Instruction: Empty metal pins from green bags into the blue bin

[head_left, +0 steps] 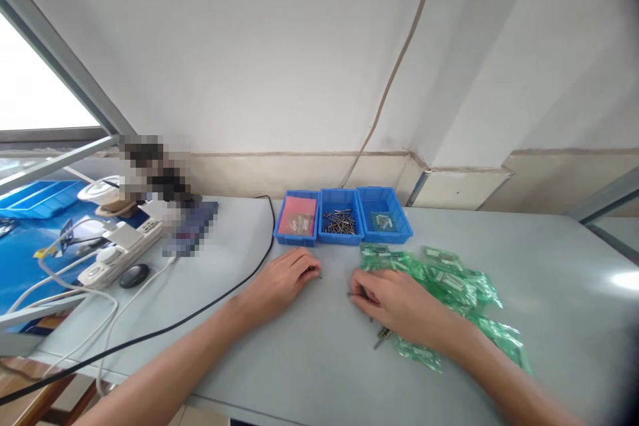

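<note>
My left hand (287, 283) rests on the grey table, its thumb and fingertips pinched around a small metal pin; just the dark tip shows. To the right, my right hand (392, 296) is curled closed, with the thin ends of metal pins poking out by its fingers. Beneath that hand a few loose metal pins (382, 336) lie on the table. Green plastic packets (452, 286) are spread under and beyond my right forearm. Beyond both hands, the middle blue bin (341, 238) contains a heap of metal pins (339, 221).
The left blue bin (296, 239) holds a pink sheet and a clear packet; the right blue bin (387, 237) holds one green packet. A black cable (200, 309) crosses the table at left, near a power strip (122, 256), a black mouse (134, 275) and a pixelated area.
</note>
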The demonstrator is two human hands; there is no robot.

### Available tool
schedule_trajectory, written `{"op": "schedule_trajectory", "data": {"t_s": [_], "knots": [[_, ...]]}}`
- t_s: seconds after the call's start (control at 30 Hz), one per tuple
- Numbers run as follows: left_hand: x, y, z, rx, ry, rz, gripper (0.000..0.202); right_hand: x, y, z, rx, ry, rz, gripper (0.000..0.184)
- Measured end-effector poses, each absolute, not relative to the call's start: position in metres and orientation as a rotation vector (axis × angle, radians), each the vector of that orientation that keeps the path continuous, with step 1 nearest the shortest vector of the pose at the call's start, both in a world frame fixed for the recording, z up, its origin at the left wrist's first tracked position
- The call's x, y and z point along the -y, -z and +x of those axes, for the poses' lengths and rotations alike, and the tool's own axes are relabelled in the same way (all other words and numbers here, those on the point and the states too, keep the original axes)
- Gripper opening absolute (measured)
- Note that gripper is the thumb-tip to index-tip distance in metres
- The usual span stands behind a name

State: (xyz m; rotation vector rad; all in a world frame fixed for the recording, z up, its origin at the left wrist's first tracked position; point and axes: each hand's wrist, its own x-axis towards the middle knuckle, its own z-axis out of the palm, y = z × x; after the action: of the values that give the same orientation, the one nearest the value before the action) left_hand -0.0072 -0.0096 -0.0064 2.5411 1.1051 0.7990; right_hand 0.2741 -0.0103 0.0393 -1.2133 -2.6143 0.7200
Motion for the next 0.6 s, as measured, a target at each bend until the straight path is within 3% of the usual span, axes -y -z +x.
{"op": "schedule_trajectory", "data": {"t_s": [0.2, 0.37, 0.6], "knots": [[0.010, 0.005, -0.006, -1.096, -0.818, 2.529, 0.021, 0.014, -0.031, 0.268, 2.513, -0.654, -1.252, 0.014], [0.010, 0.006, -0.006, -1.104, -0.794, 2.542, 0.019, 0.008, -0.031, 0.268, 2.257, -0.810, -1.309, 0.008], [0.010, 0.010, -0.007, -1.125, -0.776, 2.594, 0.025, 0.001, -0.020, 0.267, 1.795, -0.954, -1.298, 0.015]]}}
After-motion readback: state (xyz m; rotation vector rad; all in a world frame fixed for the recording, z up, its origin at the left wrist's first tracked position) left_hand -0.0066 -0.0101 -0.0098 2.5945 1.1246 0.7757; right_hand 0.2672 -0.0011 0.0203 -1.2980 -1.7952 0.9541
